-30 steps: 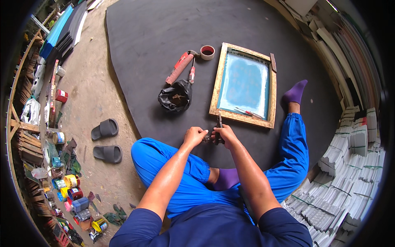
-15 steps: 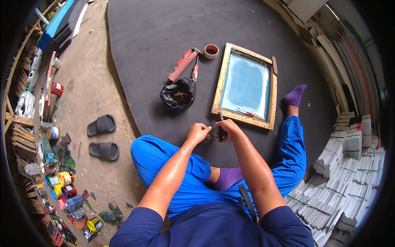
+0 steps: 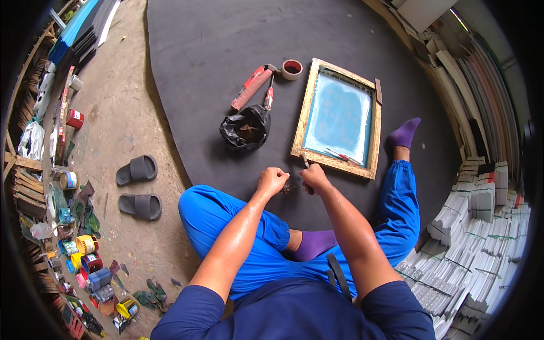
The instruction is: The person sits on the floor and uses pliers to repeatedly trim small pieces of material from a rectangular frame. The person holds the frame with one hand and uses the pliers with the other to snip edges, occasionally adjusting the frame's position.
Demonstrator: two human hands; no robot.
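Note:
Just left of the middle, my left hand (image 3: 273, 181) is closed in a pinch. Whatever its fingertips hold is too small or hidden to make out. Close by on the right, my right hand (image 3: 316, 179) is wrapped round a slim dark tool (image 3: 306, 162), whose end sticks out above the fist; its exact kind does not show. Small dark bits (image 3: 287, 187) lie on the black mat between my hands. Just beyond my right hand is a wood-framed printing screen (image 3: 338, 120) with blue and white mesh. A red-and-white slim tool (image 3: 343, 156) rests on its near edge.
A black plastic bag (image 3: 246, 129) sits open beyond my left hand. Behind it lie a red rod-shaped piece (image 3: 252, 89), a red-handled tool (image 3: 269, 97) and a tape roll (image 3: 292, 69). Slippers (image 3: 140, 207) and paint cans (image 3: 86, 244) are left; bundled white stacks (image 3: 445, 269) are right.
My right hand has turned, so the dark tool shows less below its fingers and its end points up past the fist. My left hand stays nearly in place. The view has shifted slightly.

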